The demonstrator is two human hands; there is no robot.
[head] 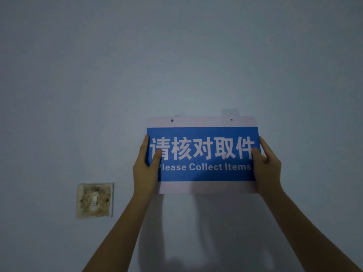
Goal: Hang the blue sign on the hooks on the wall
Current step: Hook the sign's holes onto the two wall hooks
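Head view: both hands press the sign to the wall

Both arms reach up and forward, forearms bare and rising from the bottom edge. The left hand (146,169) clamps the blue sign (202,154) at its left edge, thumb across the printed face and fingers tucked behind. The right hand (266,165) mirrors it on the right edge, thumb on the front and fingers wrapped around the side. Held level against the pale wall (176,55), the sign has two small holes along its white top strip. A hook plate (230,112) shows just above the right hole; at the left hole, only a sliver of something peeks over the edge. A stained light switch (95,200) sits lower left, well apart.
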